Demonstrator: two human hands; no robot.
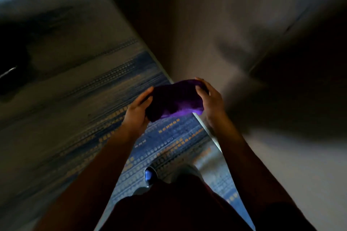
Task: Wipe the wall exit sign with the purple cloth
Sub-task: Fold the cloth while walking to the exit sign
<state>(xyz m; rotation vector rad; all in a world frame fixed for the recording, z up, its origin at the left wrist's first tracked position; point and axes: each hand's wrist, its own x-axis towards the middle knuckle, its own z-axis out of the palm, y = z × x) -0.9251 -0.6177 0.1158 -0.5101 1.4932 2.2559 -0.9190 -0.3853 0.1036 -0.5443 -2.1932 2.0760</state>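
Note:
A bunched purple cloth (173, 99) is held in front of me at mid-frame, above the carpet. My left hand (138, 110) grips its left end and my right hand (209, 100) grips its right end, both arms stretched forward. The exit sign is not in view. The picture is dark and blurred by motion.
A blue patterned carpet (165, 148) with orange dots runs underfoot. A grey wall (216, 24) rises close on the right, meeting the carpet along a pale baseboard (212, 133). A blue shoe (150, 175) shows below my arms. A dark shape (11, 58) lies at the far left.

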